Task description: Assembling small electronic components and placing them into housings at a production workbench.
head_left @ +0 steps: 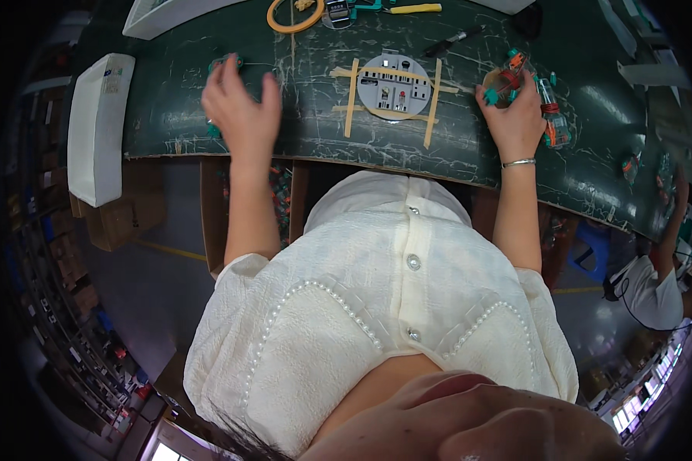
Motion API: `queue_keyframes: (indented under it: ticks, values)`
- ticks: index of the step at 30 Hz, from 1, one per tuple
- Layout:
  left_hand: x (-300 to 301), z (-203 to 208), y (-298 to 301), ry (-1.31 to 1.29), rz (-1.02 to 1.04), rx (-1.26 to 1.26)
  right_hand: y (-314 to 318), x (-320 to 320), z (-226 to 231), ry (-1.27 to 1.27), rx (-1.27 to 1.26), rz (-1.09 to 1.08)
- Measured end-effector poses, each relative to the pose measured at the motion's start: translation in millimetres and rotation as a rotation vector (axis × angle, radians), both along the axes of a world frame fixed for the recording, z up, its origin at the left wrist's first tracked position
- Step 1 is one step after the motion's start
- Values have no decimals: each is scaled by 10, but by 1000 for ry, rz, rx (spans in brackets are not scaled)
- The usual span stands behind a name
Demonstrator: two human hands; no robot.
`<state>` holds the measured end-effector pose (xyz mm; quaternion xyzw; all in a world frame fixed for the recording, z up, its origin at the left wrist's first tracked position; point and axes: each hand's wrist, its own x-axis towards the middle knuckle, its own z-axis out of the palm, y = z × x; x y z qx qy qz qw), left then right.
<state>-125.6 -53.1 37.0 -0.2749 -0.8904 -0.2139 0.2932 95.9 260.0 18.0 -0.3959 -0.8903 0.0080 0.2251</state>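
Observation:
My left hand (pixel 242 111) is over the left part of the green bench, thumb stretched away from the fingers. A teal part (pixel 213 129) shows beside it, mostly hidden by the hand; whether the fingertips touch it, I cannot tell. At the right, my right hand (pixel 519 115) has thumb and fingers round an orange-and-green part with red wire (pixel 505 81). Just right of that hand lies a similar orange-and-green part (pixel 557 132) wound with red wire. Between my hands, a round grey plate (pixel 414 107) with small black, white and red pieces is held down by tan tape strips (pixel 351 104).
A white tray (pixel 94 127) stands at the bench's left edge. Along the back lie a yellow tape roll (pixel 271 19), a yellow-handled tool (pixel 415 9) and a black pen-like tool (pixel 455 40). Another person's arm (pixel 673 223) reaches in at the far right.

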Motion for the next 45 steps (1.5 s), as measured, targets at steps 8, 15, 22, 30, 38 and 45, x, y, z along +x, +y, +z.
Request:
queue_keyframes:
  ticks: [8,15,22,30,38,45]
  values:
    - [722,202,544,-171,-508,176,10,179,200,375,-178,284]
    - [1329,312,794,-2164,-943,1029,-839,274,690,679,-718,880]
    - [1078,441,841,-1656,-819,1121,-942,208,681,385,-970,877]
    - [1135,489,819,-1353,-818,897,-931,102,589,276,-942,830]
    - [988,432,791,-1572,-948,1051,-917,96,782,113,-1560,756]
    - [878,345,772,-1758,-1213,1310,-867,66,752,170,-1993,865]
